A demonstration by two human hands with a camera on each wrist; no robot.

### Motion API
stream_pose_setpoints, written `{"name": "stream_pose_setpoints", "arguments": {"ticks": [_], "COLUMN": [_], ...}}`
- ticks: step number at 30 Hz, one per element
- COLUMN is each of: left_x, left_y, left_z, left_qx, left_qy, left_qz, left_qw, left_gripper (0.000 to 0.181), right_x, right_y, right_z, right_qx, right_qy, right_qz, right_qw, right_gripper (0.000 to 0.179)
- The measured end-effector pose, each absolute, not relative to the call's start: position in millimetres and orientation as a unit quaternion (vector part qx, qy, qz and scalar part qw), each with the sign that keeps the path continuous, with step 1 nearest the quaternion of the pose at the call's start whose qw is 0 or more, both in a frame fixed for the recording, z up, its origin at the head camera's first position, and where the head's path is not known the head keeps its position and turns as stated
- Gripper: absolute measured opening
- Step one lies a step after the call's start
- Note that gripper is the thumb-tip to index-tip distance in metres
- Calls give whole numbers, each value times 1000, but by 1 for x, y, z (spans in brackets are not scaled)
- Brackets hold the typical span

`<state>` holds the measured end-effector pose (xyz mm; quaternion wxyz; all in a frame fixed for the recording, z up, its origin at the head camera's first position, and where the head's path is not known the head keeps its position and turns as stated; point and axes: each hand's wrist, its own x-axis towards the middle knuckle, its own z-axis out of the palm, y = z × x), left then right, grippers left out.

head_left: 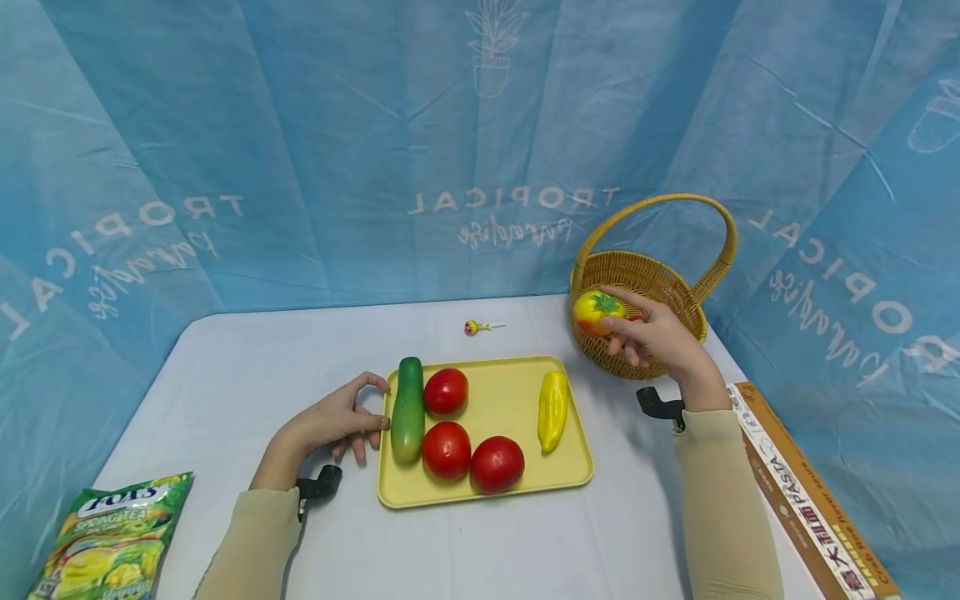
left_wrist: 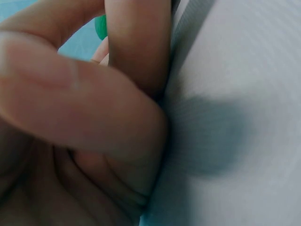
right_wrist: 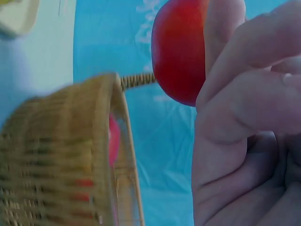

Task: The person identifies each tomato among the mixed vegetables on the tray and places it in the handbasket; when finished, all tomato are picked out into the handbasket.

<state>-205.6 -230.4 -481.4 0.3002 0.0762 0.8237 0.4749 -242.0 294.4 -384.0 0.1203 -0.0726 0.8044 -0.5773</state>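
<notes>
My right hand (head_left: 651,335) pinches a yellow-and-red tomato (head_left: 598,312) with a green leafy top between thumb and fingers. It is held over the wicker basket (head_left: 686,292); its red side (right_wrist: 181,52) shows in the right wrist view. Something pinkish red (right_wrist: 114,140) lies inside the basket, partly hidden. My left hand (head_left: 330,423) rests at the left rim of the yellow tray (head_left: 517,379), loosely bent fingers beside the cucumber (head_left: 408,412). Also on the tray lie three red tomatoes (head_left: 446,450) and a yellow, bumpy elongated vegetable (head_left: 553,411).
A lollipop (head_left: 480,327) lies behind the tray. At the front left is a green candy bag (head_left: 112,537). A long pasta box (head_left: 810,500) runs along the right edge of the white table (head_left: 517,550). Blue curtains (head_left: 375,150) hang around the table.
</notes>
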Motion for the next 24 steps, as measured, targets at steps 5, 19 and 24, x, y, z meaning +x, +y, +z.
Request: {"name": "stream_pose_setpoints", "arguments": {"ticks": [5,19,24], "left_x": [-206,-205,-205], "left_y": [-230,-230,-230], "left_z": [-480,-480,-480], "left_qx": [75,74,74], "left_qy": [826,825,825], "left_qz": [473,475,475], "left_qw": [297,297,298], "left_gripper": [63,62,62], "right_x": [-245,-242,-240], "right_y": [308,317,320], "right_z": [-387,-385,-381], "right_qx": [-44,28,54], "right_qy": [796,782,787], "right_qz": [-593,-613,-609], "right_qw": [110,105,86], "right_gripper": [72,74,74]}}
